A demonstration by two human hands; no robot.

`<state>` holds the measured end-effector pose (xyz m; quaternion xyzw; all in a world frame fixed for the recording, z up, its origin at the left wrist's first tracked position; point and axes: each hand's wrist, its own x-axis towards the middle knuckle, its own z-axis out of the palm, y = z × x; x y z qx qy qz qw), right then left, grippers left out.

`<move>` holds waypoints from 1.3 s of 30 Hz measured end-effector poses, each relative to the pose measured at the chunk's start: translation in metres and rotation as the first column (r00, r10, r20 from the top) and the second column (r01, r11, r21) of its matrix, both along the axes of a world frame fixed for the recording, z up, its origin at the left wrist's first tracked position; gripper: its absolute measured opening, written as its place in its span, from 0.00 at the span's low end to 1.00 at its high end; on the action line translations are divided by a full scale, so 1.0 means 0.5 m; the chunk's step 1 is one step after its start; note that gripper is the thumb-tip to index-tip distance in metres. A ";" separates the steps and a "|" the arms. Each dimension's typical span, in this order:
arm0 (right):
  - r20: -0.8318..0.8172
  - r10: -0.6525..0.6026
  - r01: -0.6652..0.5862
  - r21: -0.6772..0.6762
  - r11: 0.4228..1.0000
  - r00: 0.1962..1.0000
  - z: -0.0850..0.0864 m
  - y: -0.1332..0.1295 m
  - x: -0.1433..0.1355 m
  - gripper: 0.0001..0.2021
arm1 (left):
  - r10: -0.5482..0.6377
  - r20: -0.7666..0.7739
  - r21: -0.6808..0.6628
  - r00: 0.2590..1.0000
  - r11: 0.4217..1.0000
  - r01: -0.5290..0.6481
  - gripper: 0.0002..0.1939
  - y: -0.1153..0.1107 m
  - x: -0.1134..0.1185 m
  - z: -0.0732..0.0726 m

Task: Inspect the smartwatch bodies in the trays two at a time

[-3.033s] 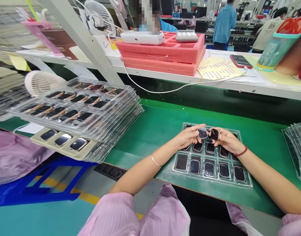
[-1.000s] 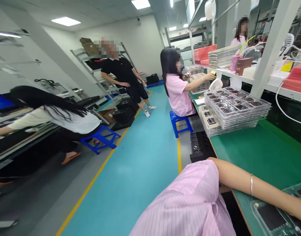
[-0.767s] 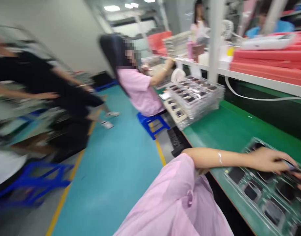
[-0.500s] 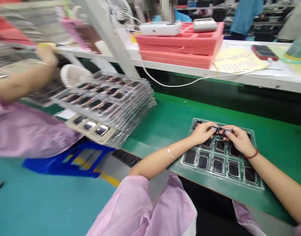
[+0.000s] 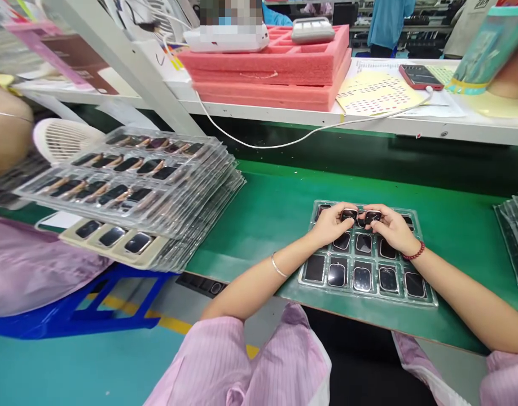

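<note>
My left hand is closed on a smartwatch case with a dark, rounded-square screen. In my right hand is a second, similar smartwatch case, gripped between thumb and fingers. Both are held side by side above the back row of a clear plastic tray. Dark smartwatch cases fill many of the tray's pockets, among them one in the front row. My hands hide part of the back row.
Stacked clear trays of watch cases stand at the left, above a beige tray. More clear trays rest at the right edge. Red foam, a phone and a white cable are on the shelf. A co-worker's arm is at far left.
The camera view has swung rightward, so the bench contents sit further left and the right-hand tray stack appears. Both hands still hold their watch cases. The co-worker's arm is further out of frame.
</note>
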<state>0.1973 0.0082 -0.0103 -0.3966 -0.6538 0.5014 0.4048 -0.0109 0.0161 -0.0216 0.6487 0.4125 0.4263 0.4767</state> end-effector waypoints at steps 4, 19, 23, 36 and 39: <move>-0.003 -0.027 0.027 -0.021 0.999 1.000 -0.001 0.001 0.004 0.16 | -0.015 0.044 -0.015 0.999 1.000 0.015 0.13 0.002 0.000 -0.002; 0.053 -0.014 0.015 -0.015 1.000 0.998 -0.009 0.005 0.006 0.21 | -0.004 -0.080 0.064 0.997 0.998 0.009 0.18 0.008 -0.002 -0.015; 0.066 -0.061 0.060 0.019 0.998 0.996 -0.008 0.002 0.002 0.11 | -0.037 0.000 -0.034 0.999 0.999 0.037 0.16 0.010 -0.003 -0.014; 0.111 0.058 -0.063 0.046 0.997 0.992 -0.011 0.005 0.006 0.20 | -0.009 0.061 -0.010 0.998 1.000 0.009 0.14 0.014 0.000 -0.016; 0.069 0.078 -0.082 0.061 0.995 0.995 -0.015 0.006 0.004 0.24 | -0.014 0.034 0.017 0.999 1.000 0.013 0.24 0.012 -0.002 -0.014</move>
